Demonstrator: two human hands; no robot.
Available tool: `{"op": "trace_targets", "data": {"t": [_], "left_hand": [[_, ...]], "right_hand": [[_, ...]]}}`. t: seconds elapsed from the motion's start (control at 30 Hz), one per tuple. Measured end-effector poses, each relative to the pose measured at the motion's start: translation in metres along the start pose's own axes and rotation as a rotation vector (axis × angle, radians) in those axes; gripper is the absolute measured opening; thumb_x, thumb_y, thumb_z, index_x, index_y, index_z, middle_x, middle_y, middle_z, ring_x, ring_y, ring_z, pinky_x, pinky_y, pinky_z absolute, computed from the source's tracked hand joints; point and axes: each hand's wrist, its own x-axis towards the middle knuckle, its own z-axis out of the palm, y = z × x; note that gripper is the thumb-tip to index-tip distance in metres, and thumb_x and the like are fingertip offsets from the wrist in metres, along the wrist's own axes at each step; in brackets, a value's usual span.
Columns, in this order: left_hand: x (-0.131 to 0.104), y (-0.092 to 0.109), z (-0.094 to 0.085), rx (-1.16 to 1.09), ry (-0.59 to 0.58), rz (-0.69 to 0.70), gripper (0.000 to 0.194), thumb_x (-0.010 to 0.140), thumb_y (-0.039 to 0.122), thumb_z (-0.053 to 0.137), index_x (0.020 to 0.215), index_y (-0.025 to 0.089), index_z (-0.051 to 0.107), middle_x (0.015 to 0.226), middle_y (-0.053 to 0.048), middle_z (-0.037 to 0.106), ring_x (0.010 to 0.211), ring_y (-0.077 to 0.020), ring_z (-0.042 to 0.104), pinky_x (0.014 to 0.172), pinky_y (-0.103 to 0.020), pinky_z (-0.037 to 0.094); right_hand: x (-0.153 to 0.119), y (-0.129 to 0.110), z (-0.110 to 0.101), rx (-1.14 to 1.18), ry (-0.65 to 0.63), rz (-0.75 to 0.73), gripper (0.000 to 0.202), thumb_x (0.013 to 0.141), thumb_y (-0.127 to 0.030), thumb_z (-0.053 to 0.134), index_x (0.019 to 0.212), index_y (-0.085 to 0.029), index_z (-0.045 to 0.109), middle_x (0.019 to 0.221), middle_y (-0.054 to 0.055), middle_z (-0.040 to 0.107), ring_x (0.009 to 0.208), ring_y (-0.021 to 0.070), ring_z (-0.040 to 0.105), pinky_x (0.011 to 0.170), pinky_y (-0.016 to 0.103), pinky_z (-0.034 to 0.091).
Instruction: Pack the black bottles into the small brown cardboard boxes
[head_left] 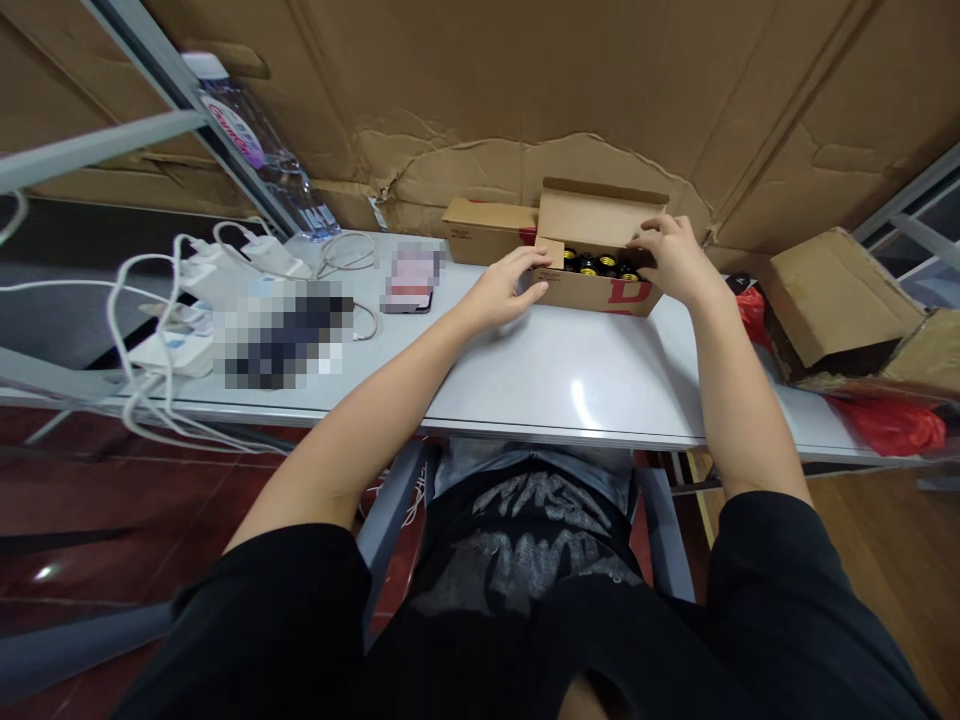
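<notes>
An open cardboard box [589, 291] with a red letter on its front stands at the back of the white table [540, 370]. Its long lid flap [600, 213] is raised behind it. Inside show several black items with yellow rings [589, 265]. My left hand [510, 288] is at the box's left end, fingers apart, its fingertips touching the small left flap. At the right end is my right hand [675, 258], fingers spread and curved over the edge, with part of them hidden by the hand's back. Neither hand has an item lifted from the box.
Left of the open box is another cardboard box [487, 232]. Farther left are a phone [411, 278], a blurred dark object [289, 340], a water bottle [259, 150] and white chargers with cables [176, 345]. A larger carton [844, 290] and red plastic bag [889, 423] lie right.
</notes>
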Motion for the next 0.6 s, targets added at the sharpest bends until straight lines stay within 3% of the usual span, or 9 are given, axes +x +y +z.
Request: {"op": "trace_targets", "data": {"t": [0.13, 0.3, 0.4, 0.5, 0.6], "left_hand": [[0.000, 0.002, 0.000, 0.018, 0.002, -0.002, 0.054, 0.117, 0.040, 0.068, 0.168, 0.026, 0.079, 0.195, -0.015, 0.069, 0.182, -0.0404, 0.068, 0.150, -0.066, 0.061], [0.000, 0.004, 0.000, 0.019, -0.006, 0.002, 0.054, 0.117, 0.036, 0.069, 0.169, 0.024, 0.079, 0.195, -0.015, 0.069, 0.183, -0.0402, 0.067, 0.152, -0.066, 0.060], [-0.001, 0.005, -0.001, 0.023, -0.010, -0.004, 0.054, 0.118, 0.035, 0.069, 0.171, 0.024, 0.078, 0.196, -0.016, 0.068, 0.183, -0.0407, 0.067, 0.153, -0.068, 0.058], [-0.001, 0.004, -0.001, 0.021, -0.008, -0.008, 0.052, 0.120, 0.034, 0.068, 0.171, 0.025, 0.078, 0.196, -0.016, 0.068, 0.183, -0.0411, 0.066, 0.154, -0.069, 0.058], [0.000, 0.000, 0.001, 0.019, -0.001, -0.005, 0.049, 0.123, 0.034, 0.064, 0.169, 0.025, 0.078, 0.195, -0.016, 0.069, 0.182, -0.0397, 0.067, 0.153, -0.067, 0.059]], "right_hand": [[-0.005, 0.002, -0.001, 0.089, 0.086, 0.041, 0.055, 0.104, -0.023, 0.073, 0.156, -0.029, 0.090, 0.177, 0.021, 0.073, 0.166, 0.0541, 0.068, 0.149, 0.082, 0.051], [-0.009, -0.001, -0.008, 0.213, 0.142, 0.112, 0.047, 0.117, -0.051, 0.072, 0.157, -0.031, 0.087, 0.169, 0.021, 0.078, 0.151, 0.0504, 0.080, 0.144, 0.073, 0.060], [-0.006, 0.000, -0.003, 0.258, 0.172, 0.104, 0.048, 0.124, -0.062, 0.061, 0.152, -0.033, 0.088, 0.160, 0.019, 0.084, 0.147, 0.0485, 0.082, 0.142, 0.072, 0.062], [-0.003, 0.008, 0.009, 0.280, 0.193, 0.090, 0.041, 0.120, -0.056, 0.065, 0.145, -0.034, 0.089, 0.150, 0.017, 0.087, 0.137, 0.0463, 0.085, 0.134, 0.071, 0.067], [-0.002, 0.021, 0.022, 0.261, 0.226, 0.090, 0.045, 0.105, -0.043, 0.079, 0.147, -0.030, 0.087, 0.149, 0.021, 0.084, 0.132, 0.0471, 0.086, 0.127, 0.069, 0.071]]}}
